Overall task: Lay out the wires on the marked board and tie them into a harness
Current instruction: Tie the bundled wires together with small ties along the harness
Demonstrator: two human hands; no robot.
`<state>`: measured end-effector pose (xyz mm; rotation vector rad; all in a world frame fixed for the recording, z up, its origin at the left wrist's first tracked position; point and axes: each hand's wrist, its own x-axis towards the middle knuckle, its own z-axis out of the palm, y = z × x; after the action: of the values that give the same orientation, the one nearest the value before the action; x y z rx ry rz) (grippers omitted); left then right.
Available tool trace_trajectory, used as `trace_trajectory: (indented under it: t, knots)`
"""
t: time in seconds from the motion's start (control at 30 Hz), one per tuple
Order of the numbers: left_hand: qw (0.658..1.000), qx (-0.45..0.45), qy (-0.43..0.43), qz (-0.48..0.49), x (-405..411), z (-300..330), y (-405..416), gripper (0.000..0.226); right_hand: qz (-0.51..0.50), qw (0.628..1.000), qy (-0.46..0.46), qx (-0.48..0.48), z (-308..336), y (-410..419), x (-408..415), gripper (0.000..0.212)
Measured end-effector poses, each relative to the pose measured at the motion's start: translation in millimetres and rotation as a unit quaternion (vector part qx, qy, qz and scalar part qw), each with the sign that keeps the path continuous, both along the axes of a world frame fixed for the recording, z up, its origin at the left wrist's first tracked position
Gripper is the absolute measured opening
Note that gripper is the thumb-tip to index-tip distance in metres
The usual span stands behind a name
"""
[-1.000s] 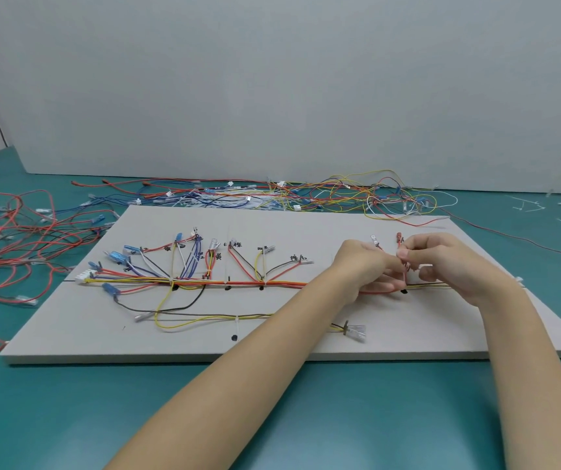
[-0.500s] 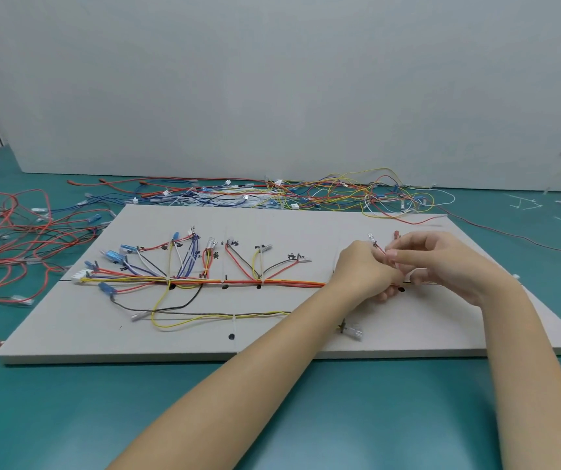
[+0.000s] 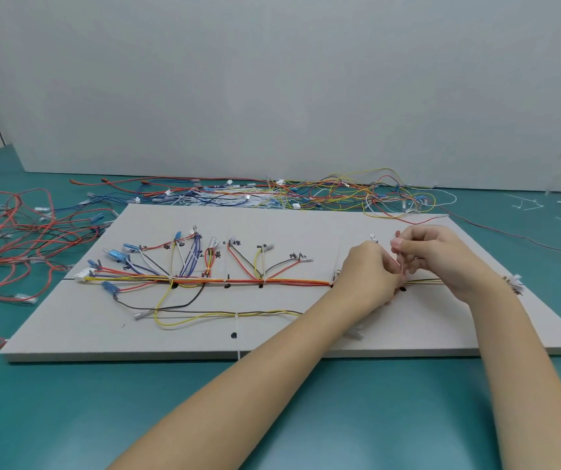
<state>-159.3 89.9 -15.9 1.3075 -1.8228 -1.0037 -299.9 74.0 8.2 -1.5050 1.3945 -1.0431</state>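
The worktop (image 3: 69, 418) is teal, the board (image 3: 306, 225) pale grey with black marks. Its wires (image 3: 272, 282) run red, orange, yellow, black, blue and white, with blue connectors (image 3: 116, 255) at centre left.

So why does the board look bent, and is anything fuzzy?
Head view: the wide lens bows the board edges; light is soft and even, with faint shadows under the arms; the hands, left and right, look slightly smeared; no glare.

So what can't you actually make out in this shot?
- Head view: what the left hand and right hand pinch; fingers cover it.
- The wire bundle vanishes under the left hand.
- Black labels on the board: too small to read.
- The connector is half hidden by the left forearm.
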Motion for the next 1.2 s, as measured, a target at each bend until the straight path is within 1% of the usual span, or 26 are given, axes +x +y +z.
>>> trace_trajectory:
  t: [0.1, 0.2, 0.37, 0.47, 0.53, 0.6, 0.63, 0.93, 1.03, 1.13, 1.2]
  knots:
    - [0.999, -0.015, -0.03, -0.01, -2, 3, -1, 0.021, -0.023, 1.0, -0.013, -0.011, -2, -2, 4, 0.022]
    - [0.998, -0.033, -0.059, -0.017, -2, 6, -1, 0.015, -0.038, 0.999, -0.018, -0.019, -4, -4, 7, 0.024]
    - [0.991, -0.079, -0.103, -0.035, -1, 8, -1, 0.014, 0.006, 1.0, -0.022, -0.01, -3, -2, 5, 0.031]
    - [0.985, -0.102, -0.13, -0.042, -1, 7, -2, 0.016, 0.014, 1.0, -0.026, -0.007, -4, -3, 3, 0.031]
    - [0.974, -0.133, -0.18, -0.036, -2, 4, -3, 0.013, 0.026, 0.999, -0.033, -0.002, -4, -3, 1, 0.031]
    - [0.959, -0.159, -0.235, -0.027, -2, 1, -4, 0.02, 0.045, 0.998, -0.037, 0.003, -3, -3, 0, 0.031]
    - [0.956, -0.162, -0.245, -0.026, -1, 1, -5, 0.022, 0.052, 0.998, -0.038, 0.005, -3, -3, -1, 0.031]
    - [0.956, -0.169, -0.238, -0.027, 0, 1, -5, 0.023, 0.061, 0.998, -0.029, 0.015, -3, -2, -3, 0.031]
    - [0.961, -0.17, -0.218, -0.013, 0, 0, -3, 0.023, 0.045, 0.999, -0.022, 0.013, -3, -3, -2, 0.033]
    - [0.96, -0.177, -0.216, -0.03, 1, 0, 0, 0.021, 0.012, 0.999, -0.033, -0.007, -3, -3, 0, 0.024]
    - [0.973, -0.147, -0.171, -0.057, 5, 5, 2, 0.02, -0.029, 0.999, -0.029, -0.024, -4, -4, 1, 0.024]
